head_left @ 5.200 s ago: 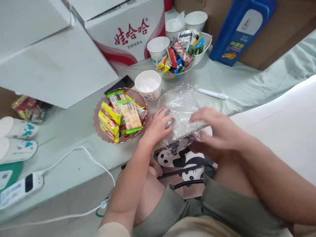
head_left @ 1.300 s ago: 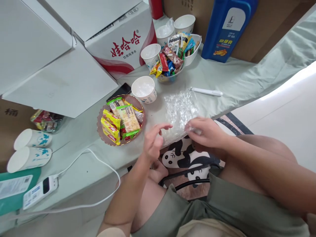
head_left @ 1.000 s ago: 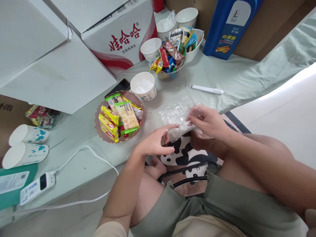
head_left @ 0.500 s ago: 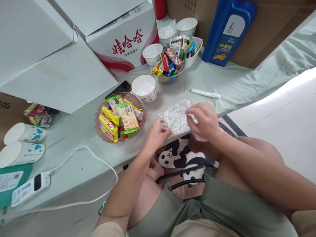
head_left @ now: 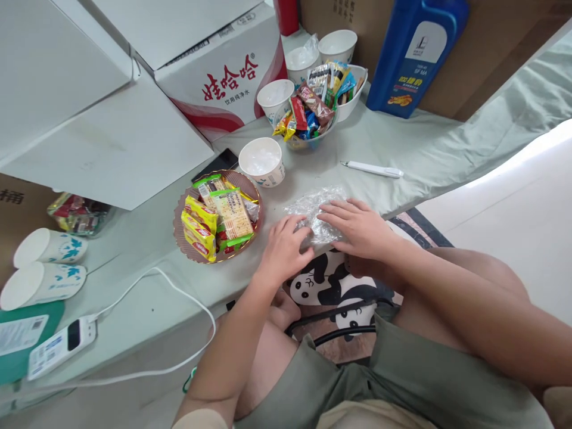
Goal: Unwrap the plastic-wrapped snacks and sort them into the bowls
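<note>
A crinkled sheet of clear bubble wrap (head_left: pixel 319 205) lies at the front edge of the cloth-covered table. On its left part rests my left hand (head_left: pixel 287 247), fingers bent and apart. My right hand (head_left: pixel 360 229) lies over the right part with its fingers stretched out. Both palms face down, and neither hand grips the sheet. Just behind the sheet is a white utility knife (head_left: pixel 373 169). To the left stands a paper cup (head_left: pixel 261 162) with clear plastic inside, and a brown scalloped plate (head_left: pixel 179 233) bearing wrapped biscuits.
Behind are a bowl of wrapped snacks (head_left: pixel 313 142), more paper cups, a white carton (head_left: pixel 241 77) and a blue jug (head_left: pixel 409 71). A black phone (head_left: pixel 226 161) lies behind the plate. At left are two paper cups and a white power bank (head_left: pixel 62 348) with a cable.
My right hand has come down from above onto the bubble wrap, its fingers now straightened. My left hand has gone from pinching the near left edge to lying spread on the sheet.
</note>
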A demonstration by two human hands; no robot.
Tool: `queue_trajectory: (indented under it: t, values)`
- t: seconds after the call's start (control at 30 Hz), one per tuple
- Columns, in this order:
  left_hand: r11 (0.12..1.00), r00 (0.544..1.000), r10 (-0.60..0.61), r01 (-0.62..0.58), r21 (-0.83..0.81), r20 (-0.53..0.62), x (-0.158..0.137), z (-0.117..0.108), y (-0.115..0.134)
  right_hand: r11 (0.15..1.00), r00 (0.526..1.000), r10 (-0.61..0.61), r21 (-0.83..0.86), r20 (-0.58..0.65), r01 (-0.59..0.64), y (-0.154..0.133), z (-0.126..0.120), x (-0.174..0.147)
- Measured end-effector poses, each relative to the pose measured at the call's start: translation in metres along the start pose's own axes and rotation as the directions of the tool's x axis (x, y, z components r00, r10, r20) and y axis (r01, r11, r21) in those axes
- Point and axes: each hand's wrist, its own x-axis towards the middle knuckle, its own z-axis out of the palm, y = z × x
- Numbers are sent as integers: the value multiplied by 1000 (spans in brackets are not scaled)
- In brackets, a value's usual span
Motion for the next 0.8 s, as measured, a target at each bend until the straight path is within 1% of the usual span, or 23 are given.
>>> queue_trajectory:
  t: [0.07,0.13,0.2,0.23,0.33,0.37,0.43,0.5,0.57,0.63,0.67,0.73,0.77,0.8]
  values:
    - [995,995,-45,37,-90,-86,1,2,-8,999,999,3,41,-50,-1,7,-3,-1]
    - [961,981,-123,80,-266,-151,3,1,-13,994,994,19,107,-110,-7,14,-6,-1]
    - [899,968,-200,119,-422,-153,4,0,-15,981,983,88,184,-161,-58,19,-7,1]
    - [878,966,-220,134,-459,-138,5,-1,-15,970,974,146,219,-172,-106,21,-7,2]
    - [879,969,-230,168,-447,-86,7,0,-10,918,931,328,286,-162,-274,22,-7,7]
    - [877,967,-246,191,-440,-70,8,0,-9,902,916,367,301,-161,-309,22,-6,8]
    - [847,947,-317,257,-465,-55,10,3,-8,881,895,408,334,-177,-336,22,-5,9]
    - [791,921,-386,296,-535,-60,12,6,-9,866,882,429,366,-193,-341,22,-3,9]
    - [744,907,-416,301,-597,-61,14,8,-11,855,875,447,377,-185,-357,23,-2,8]
    - [719,902,-429,308,-623,-50,17,8,-12,856,867,466,339,-176,-391,23,-2,6]
    - [725,898,-437,323,-608,-44,18,8,-12,865,859,472,292,-197,-408,23,-3,5]
    - [776,891,-450,364,-516,-49,20,6,-10,890,837,457,161,-302,-427,19,-5,4]
    - [809,890,-453,385,-444,-55,21,5,-9,907,836,415,93,-360,-410,15,-6,4]
    - [839,889,-454,404,-365,-59,21,5,-8,933,852,342,33,-395,-359,11,-6,3]
